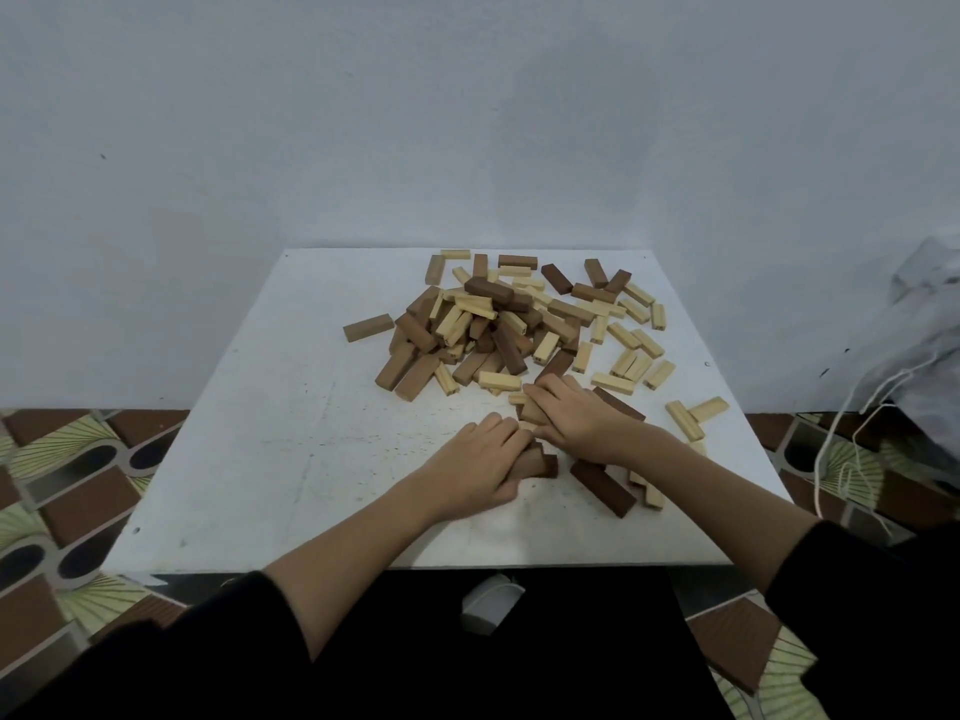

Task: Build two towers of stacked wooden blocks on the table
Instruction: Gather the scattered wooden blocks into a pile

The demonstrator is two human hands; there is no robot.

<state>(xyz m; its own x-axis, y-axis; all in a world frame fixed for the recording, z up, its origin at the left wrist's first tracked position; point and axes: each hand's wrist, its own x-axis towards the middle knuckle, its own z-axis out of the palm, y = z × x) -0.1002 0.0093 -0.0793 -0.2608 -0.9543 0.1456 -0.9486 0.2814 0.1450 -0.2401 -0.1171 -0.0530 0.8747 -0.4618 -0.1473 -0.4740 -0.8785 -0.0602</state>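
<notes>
Gripping a low stack of blocks [537, 462] between them, left hand [475, 467] and right hand [576, 415] curl fingers [540, 394] round brown and pale wood on the table [260, 433].

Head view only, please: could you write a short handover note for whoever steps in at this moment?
Left hand: curled over a few brown blocks at the near centre of the table.
Right hand: fingers round a block cluster just behind the left hand.
Main pile lies unsorted at the far centre; loose light blocks are scattered right of it, and one dark block lies near the right forearm.
Done: no tower visible yet; at most a base is forming under the hands.
Left: both towers.
</notes>
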